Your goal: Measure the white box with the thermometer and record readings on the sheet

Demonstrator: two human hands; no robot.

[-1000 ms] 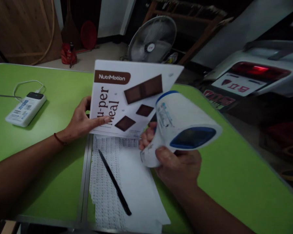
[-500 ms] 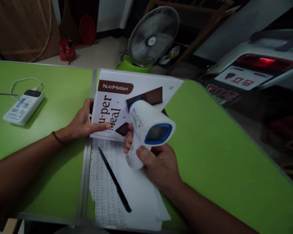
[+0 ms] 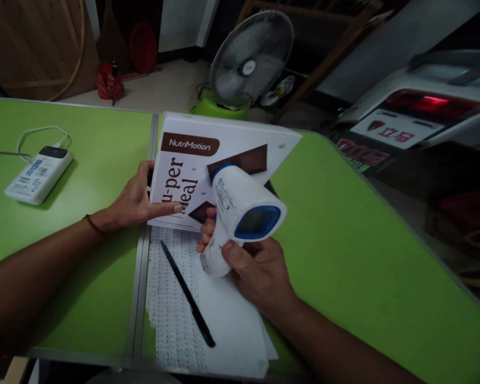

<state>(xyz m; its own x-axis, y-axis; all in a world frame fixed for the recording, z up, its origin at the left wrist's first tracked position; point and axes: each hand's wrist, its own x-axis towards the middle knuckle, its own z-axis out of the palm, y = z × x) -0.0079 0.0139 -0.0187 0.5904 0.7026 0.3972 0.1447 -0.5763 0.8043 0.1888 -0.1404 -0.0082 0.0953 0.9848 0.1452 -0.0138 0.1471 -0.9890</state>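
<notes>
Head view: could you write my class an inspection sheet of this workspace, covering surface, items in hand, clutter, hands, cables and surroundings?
Surface: green table with a metal seam running front to back.
Items in hand: NutriMotion box, tilted; white handheld device with a blue-rimmed screen, in front of the box.
Clutter: black pen on papers; white block at left.
Hands: left hand holds the box's left edge, thumb on its front; right hand grips the device's handle.
Cables: white cable at the block; grey cable leaving at left.
Surroundings: fan, red bag and lit red lamp beyond the table.
</notes>
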